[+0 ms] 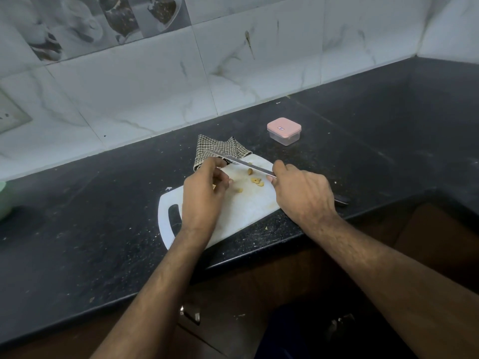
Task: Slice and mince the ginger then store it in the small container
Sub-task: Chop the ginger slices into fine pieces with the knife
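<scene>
Right hand (pixel 303 193) grips a long steel-bladed knife (pixel 241 163) raised over the white plastic cutting board (pixel 241 211), left hand (pixel 204 187) with curled fingers at the blade's tip, grasp unclear; yellow ginger slices (pixel 255 180) lie between them; pink-lidded small clear container (pixel 284 131) sits closed far right.

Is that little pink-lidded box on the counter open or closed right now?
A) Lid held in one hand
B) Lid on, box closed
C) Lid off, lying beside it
B: the small container stands behind the cutting board with its pink lid seated on top.
</scene>
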The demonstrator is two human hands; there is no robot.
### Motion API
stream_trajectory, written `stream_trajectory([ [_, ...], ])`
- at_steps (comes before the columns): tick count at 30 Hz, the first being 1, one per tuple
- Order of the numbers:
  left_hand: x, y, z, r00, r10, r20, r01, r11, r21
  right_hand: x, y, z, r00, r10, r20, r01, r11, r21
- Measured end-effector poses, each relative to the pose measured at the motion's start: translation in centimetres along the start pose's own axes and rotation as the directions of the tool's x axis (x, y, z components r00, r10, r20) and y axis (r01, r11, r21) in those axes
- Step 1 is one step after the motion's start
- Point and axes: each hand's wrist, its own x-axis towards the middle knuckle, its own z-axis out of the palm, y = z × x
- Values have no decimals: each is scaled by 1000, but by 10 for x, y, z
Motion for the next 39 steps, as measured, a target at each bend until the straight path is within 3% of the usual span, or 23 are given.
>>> stream_trajectory([
  [5, -15, 6, -5, 982, -168, 91, 181, 970, -165, -1, 1, 0, 1000, -1, 9, 1, 1000, -2],
  [10, -25, 0, -9, 990, -111, 90, 114, 993, -21, -2, -2, -1, 1000, -11, 15, 11, 1000, -11],
  [15, -36, -12, -7, 973, 42, 228, -66, 993, 100, -2, 0, -2, 1000, -11, 20, 11, 1000, -10],
  [18, -39, -18, -2, 984, -33, 176, 7, 990, 143, -3, 1, -2, 999, -24, 21, 24, 1000, -5],
  [22, -38, -13, 3, 966, -110, 235, 32, 949, 313, -8, -1, -4, 999, -41, 18, 41, 999, -1],
  [27, -37, -10, -4, 975, -130, 180, 82, 965, 251, -15, -10, -20, 996, -84, 27, 83, 996, 26],
  [32, -37, -12, -6, 980, -123, 154, 85, 968, 235, -35, -30, -39, 991, -65, 121, 61, 998, 31],
  [39, -39, -14, -10, 977, -174, 122, 147, 969, 200, -48, -42, -73, 912, -28, 410, -51, 982, 181],
])
